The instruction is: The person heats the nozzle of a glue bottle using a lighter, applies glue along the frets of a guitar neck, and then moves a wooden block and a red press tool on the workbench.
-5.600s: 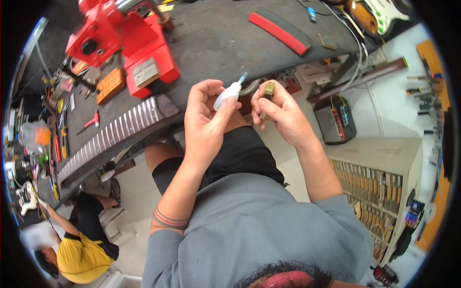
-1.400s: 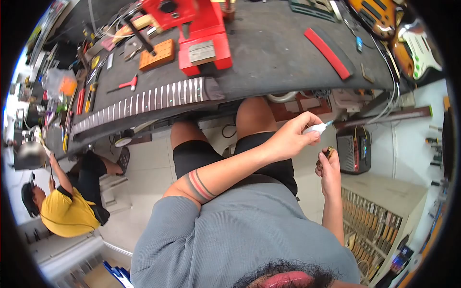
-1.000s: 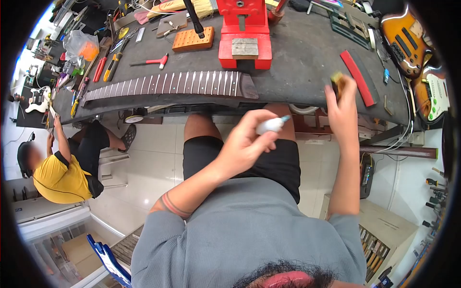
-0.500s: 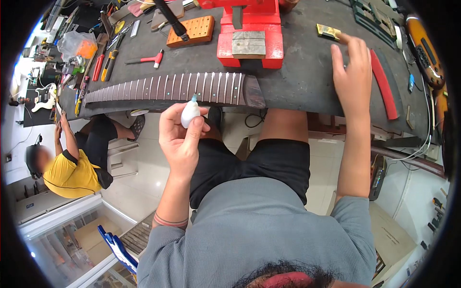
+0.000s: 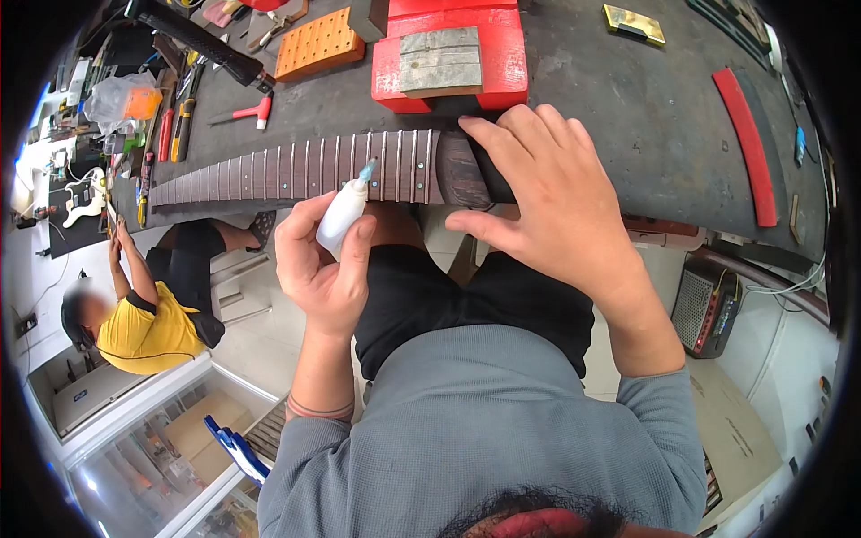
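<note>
Pinched in my left hand (image 5: pixel 323 260) is a small white squeeze bottle (image 5: pixel 343 215), its bluish nozzle tilted up over the near edge of the fretboard. A dark guitar neck (image 5: pixel 296 169) with metal frets and small dot inlays lies along the front of the bench. Over its broad right end, my right hand (image 5: pixel 547 193) is spread, fingers on the far side and thumb on the near side. Whether the right fingers touch the neck I cannot tell.
Behind the neck stands a red vise (image 5: pixel 493 67) with grey jaw pads. An orange block with holes (image 5: pixel 320 45), a red-headed hammer (image 5: pixel 256 113), a brass-coloured piece (image 5: pixel 634 25) and a red curved strip (image 5: pixel 746 148) lie on the bench (image 5: pixel 619 117). A person in yellow (image 5: pixel 148 332) sits left.
My right hand has come from beside the brass-coloured piece down and left to the neck's right end. The bottle is tilted more, and the camera view has shifted somewhat.
</note>
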`<move>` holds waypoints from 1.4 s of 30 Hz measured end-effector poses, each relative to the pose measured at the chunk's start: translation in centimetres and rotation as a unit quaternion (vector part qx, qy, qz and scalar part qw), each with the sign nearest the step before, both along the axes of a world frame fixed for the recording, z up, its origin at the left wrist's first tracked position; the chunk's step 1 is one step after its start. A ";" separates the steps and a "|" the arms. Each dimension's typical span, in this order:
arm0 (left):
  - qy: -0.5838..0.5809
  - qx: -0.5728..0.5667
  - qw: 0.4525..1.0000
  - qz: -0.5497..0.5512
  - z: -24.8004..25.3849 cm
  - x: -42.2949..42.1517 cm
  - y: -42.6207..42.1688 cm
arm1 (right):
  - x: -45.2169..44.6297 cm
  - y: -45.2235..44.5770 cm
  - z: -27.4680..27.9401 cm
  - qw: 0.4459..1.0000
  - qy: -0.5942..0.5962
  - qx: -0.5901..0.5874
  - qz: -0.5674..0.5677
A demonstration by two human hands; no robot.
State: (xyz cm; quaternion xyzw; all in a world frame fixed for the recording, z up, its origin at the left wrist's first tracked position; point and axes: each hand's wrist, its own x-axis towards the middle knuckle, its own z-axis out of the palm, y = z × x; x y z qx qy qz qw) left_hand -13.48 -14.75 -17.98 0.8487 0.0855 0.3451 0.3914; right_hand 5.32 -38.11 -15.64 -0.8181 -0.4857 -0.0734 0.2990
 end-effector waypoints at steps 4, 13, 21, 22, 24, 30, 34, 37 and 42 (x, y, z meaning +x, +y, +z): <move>0.003 0.045 0.999 0.001 0.2 0.1 0.0 | 0.0 0.3 0.1 0.999 -0.003 -0.032 -0.004; 0.002 0.121 0.993 0.000 1.6 1.2 -0.9 | 0.2 0.3 -0.6 1.000 0.002 0.002 -0.009; 0.015 0.182 0.983 0.007 2.2 1.9 -0.8 | 0.2 0.3 -0.8 1.000 0.006 0.008 -0.008; 0.008 0.178 0.984 0.014 2.1 1.9 -0.9 | 0.2 0.3 -0.7 1.000 0.008 0.006 -0.008; 0.013 0.186 0.982 0.016 2.2 1.9 -1.0 | 0.2 0.3 -0.6 1.000 0.010 0.002 -0.007; 0.001 0.197 0.980 0.004 2.4 2.4 -0.9 | 0.2 0.3 -0.7 1.000 0.009 -0.003 -0.009; 0.006 0.229 0.973 -0.006 2.8 2.9 -1.0 | 0.2 0.3 -0.7 1.000 0.015 -0.010 -0.009; 0.016 0.241 0.970 -0.006 3.1 3.1 -1.0 | 0.3 0.2 -0.6 1.000 0.015 -0.008 -0.008; 0.027 0.251 0.968 -0.004 3.6 3.3 -1.3 | 0.3 0.2 -0.8 1.000 0.009 -0.005 -0.007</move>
